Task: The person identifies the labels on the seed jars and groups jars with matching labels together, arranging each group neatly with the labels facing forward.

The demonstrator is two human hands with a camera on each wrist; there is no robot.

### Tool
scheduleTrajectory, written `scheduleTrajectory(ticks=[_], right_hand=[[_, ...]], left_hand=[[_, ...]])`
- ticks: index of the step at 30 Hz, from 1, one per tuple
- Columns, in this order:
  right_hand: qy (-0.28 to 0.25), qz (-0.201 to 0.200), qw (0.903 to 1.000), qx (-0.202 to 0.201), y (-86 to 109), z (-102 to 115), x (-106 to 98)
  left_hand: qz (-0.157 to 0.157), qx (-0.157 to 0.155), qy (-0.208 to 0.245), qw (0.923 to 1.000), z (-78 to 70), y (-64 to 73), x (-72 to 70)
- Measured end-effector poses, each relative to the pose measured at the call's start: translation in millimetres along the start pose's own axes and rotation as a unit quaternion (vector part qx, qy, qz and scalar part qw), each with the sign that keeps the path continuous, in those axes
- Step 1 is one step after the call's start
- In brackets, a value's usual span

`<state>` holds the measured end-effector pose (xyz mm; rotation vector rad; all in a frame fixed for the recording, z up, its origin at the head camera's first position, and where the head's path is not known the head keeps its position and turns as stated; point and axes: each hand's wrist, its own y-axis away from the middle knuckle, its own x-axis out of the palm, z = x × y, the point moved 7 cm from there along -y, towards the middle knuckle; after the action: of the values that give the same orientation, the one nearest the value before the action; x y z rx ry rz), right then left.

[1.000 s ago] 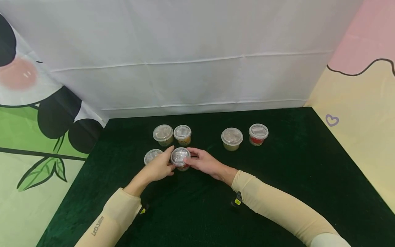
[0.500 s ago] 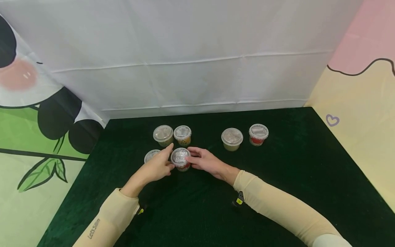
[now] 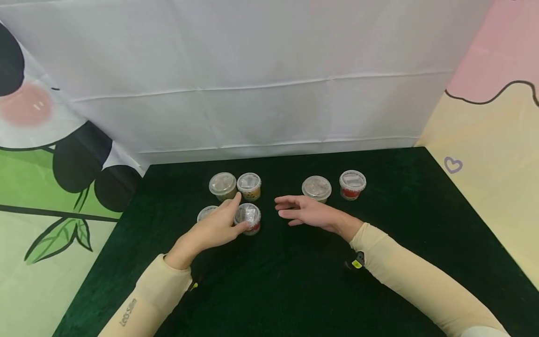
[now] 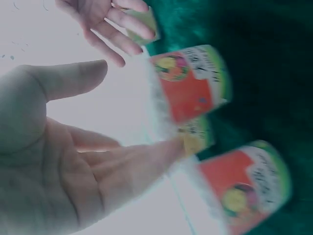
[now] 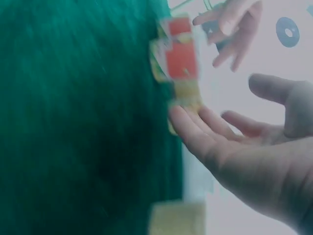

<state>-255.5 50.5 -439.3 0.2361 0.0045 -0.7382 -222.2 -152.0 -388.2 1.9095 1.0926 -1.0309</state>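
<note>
In the head view my left hand (image 3: pixel 216 227) hovers at the front pair of lidded plastic cups, its fingers extended. Its thumb lies by a red-labelled cup (image 3: pixel 250 214); contact cannot be made out. Partly hidden behind the same hand is the other front cup (image 3: pixel 206 212). In the left wrist view both front cups show red labels, one nearer cup (image 4: pixel 244 191) and one farther cup (image 4: pixel 190 85). My right hand (image 3: pixel 313 214), fingers loosely straight and holding nothing, is in the air before a wider cup (image 3: pixel 316 187), covering its lower part.
Behind the front pair stand a wide pale cup (image 3: pixel 222 185) and a yellow-labelled cup (image 3: pixel 249 186), side by side. Another red-labelled cup (image 3: pixel 353 184) is at the right. A dark green cloth (image 3: pixel 294 281) covers the table, and a white curtain (image 3: pixel 269 117) hangs at the back.
My right hand has let go of the front red-labelled cup and moved right. The left hand's fingers have spread slightly, staying over the front pair. The cups stand where they were.
</note>
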Motion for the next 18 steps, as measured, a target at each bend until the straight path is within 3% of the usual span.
scheduleTrajectory(ticks=[4,7,10,12,15,18], right_hand=[[0.061,0.005,0.9980,-0.015,18.0,6.4,-18.4],[0.144,-0.039,0.9870,-0.059,30.6,13.1,-34.6],[0.242,-0.114,0.9580,-0.105,42.6,19.5,-50.3],[0.300,-0.169,0.9305,-0.125,49.7,21.9,-59.7],[0.348,-0.234,0.8982,-0.133,57.1,20.9,-70.6],[0.373,-0.265,0.8811,-0.119,60.7,13.8,-77.1]], left_hand=[[-0.004,0.021,-0.060,0.9980,-20.0,-5.6,-0.7],[-0.007,0.052,-0.079,0.9955,-37.0,-13.7,1.1],[-0.006,0.075,-0.074,0.9944,-51.6,-24.5,5.1],[-0.004,0.085,-0.062,0.9944,-59.7,-34.1,9.3],[-0.006,0.088,-0.022,0.9958,-68.7,-51.7,17.5],[-0.007,0.080,0.038,0.9960,-73.3,-71.3,28.6]])
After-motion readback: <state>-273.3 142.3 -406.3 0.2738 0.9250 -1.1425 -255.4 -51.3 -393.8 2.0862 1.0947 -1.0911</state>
